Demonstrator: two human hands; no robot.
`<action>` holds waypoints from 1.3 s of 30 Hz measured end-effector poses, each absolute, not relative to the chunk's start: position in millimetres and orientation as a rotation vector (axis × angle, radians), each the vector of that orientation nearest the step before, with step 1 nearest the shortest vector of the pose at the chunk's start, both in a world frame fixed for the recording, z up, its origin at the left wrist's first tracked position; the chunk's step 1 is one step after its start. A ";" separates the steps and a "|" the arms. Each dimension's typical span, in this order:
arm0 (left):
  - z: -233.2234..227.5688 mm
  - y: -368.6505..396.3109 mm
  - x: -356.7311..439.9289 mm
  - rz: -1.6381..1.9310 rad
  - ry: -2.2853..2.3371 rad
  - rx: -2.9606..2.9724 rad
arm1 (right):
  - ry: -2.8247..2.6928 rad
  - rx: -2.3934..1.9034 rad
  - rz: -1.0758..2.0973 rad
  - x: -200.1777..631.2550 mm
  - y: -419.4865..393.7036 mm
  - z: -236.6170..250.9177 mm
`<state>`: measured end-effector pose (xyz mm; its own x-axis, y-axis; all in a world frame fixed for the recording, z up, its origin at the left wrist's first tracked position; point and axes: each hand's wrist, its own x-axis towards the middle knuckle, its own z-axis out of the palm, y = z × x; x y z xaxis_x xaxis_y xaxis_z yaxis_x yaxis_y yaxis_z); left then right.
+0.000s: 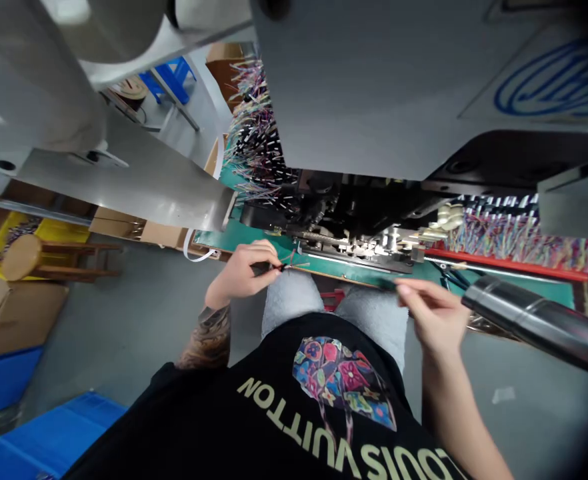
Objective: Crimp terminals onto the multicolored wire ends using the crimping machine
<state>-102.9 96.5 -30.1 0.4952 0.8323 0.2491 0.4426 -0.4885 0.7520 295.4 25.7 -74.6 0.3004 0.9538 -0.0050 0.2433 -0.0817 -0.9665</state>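
My left hand (245, 270) is closed in a pinch at the front edge of the green bench top (244, 235). Between its thumb and fingers is a short black cable, and thin coloured wires (297, 263) fan out from its end to the right. My right hand (435, 312) is further right, just off the bench edge, thumb and forefinger pressed together. Whatever it may hold is too small and blurred to make out. In front of both hands is the metal front of a machine (357, 247), apart from the fingers.
Bundles of cables with stripped coloured wires (254, 140) lie behind left; more wires (514, 243) lie at right beside a red rail (519, 265). A metal tube (539, 320) juts in near my right hand. Grey machine housing (354, 87) hangs overhead. A wooden stool (24, 257) stands left.
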 end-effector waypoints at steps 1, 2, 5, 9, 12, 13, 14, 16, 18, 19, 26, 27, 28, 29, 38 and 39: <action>-28.6 93.4 -91.1 0.868 0.982 2.054 | -1.184 -1.489 1.028 279.1 24.1 -71.4; -28.5 90.8 -78.8 0.911 0.937 2.008 | -1.213 -1.401 1.178 263.0 23.7 -67.4; -33.0 84.3 -45.0 1.006 0.890 1.997 | -1.164 -1.171 1.439 223.1 27.4 -54.4; -37.9 78.3 -18.1 1.095 0.881 2.034 | -1.025 -1.121 1.472 202.4 35.0 -47.2; -39.2 76.9 -7.1 1.113 0.891 2.036 | -0.979 -1.158 1.438 201.5 38.4 -48.8; -39.8 76.6 -3.9 1.119 0.900 2.042 | -0.976 -1.175 1.421 201.5 39.2 -49.3; -40.8 76.1 -0.5 1.132 0.916 2.047 | -0.974 -1.193 1.397 201.2 40.0 -49.4; -43.6 74.4 6.5 1.161 0.962 2.053 | -0.976 -1.231 1.319 200.0 41.5 -48.3; -47.5 72.1 13.7 1.168 1.020 2.063 | -0.999 -1.271 1.206 198.6 43.7 -45.7; -49.7 71.0 17.3 1.158 1.054 2.075 | -1.016 -1.288 1.146 198.1 45.1 -44.1; -61.5 70.9 38.8 1.171 1.203 2.251 | -1.025 -1.341 0.948 198.8 57.5 -35.8; -61.8 71.5 41.1 1.180 1.212 2.274 | -1.024 -1.354 0.934 199.4 59.2 -35.2; -61.9 72.0 43.1 1.194 1.217 2.292 | -1.024 -1.361 0.920 200.1 60.9 -34.7; -61.8 72.3 45.0 1.209 1.219 2.304 | -1.027 -1.360 0.913 201.1 62.4 -34.6; -60.9 69.5 51.0 1.202 1.307 2.268 | -1.068 -1.379 0.974 205.6 68.2 -29.7; -61.0 69.2 51.2 1.207 1.307 2.265 | -1.060 -1.375 0.971 204.3 68.1 -27.5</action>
